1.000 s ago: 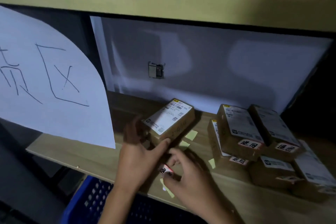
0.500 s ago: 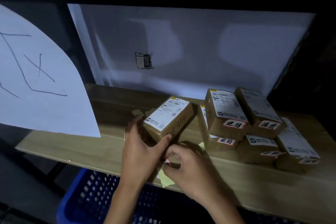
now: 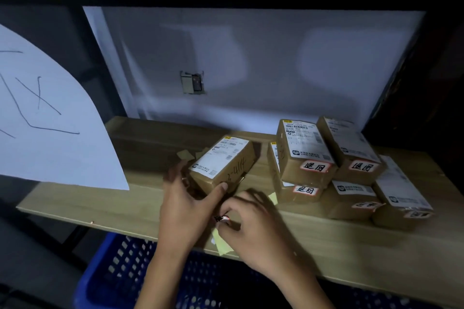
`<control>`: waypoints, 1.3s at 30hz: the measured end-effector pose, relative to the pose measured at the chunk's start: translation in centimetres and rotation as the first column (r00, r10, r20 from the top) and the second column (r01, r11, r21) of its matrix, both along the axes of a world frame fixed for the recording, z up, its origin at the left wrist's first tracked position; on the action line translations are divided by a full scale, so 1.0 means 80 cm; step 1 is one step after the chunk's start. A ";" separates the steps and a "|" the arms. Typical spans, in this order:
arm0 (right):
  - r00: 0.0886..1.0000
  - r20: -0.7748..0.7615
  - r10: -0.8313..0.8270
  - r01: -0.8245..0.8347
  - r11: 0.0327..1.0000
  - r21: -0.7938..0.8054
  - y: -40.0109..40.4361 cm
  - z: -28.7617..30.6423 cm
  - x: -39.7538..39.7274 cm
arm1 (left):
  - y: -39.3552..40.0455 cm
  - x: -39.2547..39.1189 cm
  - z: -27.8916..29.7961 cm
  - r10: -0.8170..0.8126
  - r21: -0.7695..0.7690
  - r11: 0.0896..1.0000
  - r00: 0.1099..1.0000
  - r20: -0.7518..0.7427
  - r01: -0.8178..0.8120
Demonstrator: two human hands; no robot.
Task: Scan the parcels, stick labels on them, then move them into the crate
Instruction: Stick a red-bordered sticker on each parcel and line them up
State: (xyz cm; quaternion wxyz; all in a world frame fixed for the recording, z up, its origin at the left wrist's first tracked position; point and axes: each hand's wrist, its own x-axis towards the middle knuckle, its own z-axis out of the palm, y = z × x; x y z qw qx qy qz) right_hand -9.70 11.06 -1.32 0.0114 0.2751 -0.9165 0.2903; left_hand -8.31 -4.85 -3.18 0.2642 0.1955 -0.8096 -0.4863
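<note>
While tilted near the counter's front edge, cardboard parcel gripped by left hand; right hand pinching small red-and-white label beside it, blue crate below.

Six cardboard parcels, two hands, one blue crate, one white paper sheet

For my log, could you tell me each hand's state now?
Left hand: grips the parcel.
Right hand: pinches a small label.
</note>
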 end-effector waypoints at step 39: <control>0.906 0.383 0.180 0.252 0.498 -0.830 0.045 0.005 0.003 | -0.013 0.065 -0.009 -0.017 -0.277 0.959 0.991 0.135 0.054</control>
